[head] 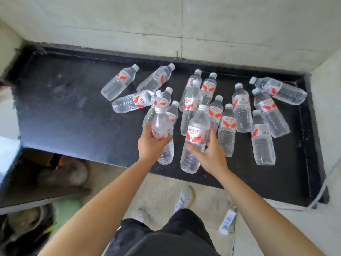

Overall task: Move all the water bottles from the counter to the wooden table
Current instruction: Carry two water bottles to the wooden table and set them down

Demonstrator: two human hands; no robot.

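Each hand [151, 143] [212, 154] grips 1 water bottle [162, 126] [195, 137] above the counter [73, 117].

A: 12 o'clock: pale concrete wall [129, 19], one vertical seam.
B: Noted. 6 o'clock: black shorts [166, 237]; one white shoe [184, 197] on the pale floor [160, 187].
A: 5 o'clock: white power strip [227, 221] lying flat on the floor, near the shoe.
B: 8 o'clock: brown box [36, 156], grey sack [64, 172] beside it, both blurred. 7 o'clock: dark round object [24, 230], not identifiable.
A: 4 o'clock: white cable [324, 185].
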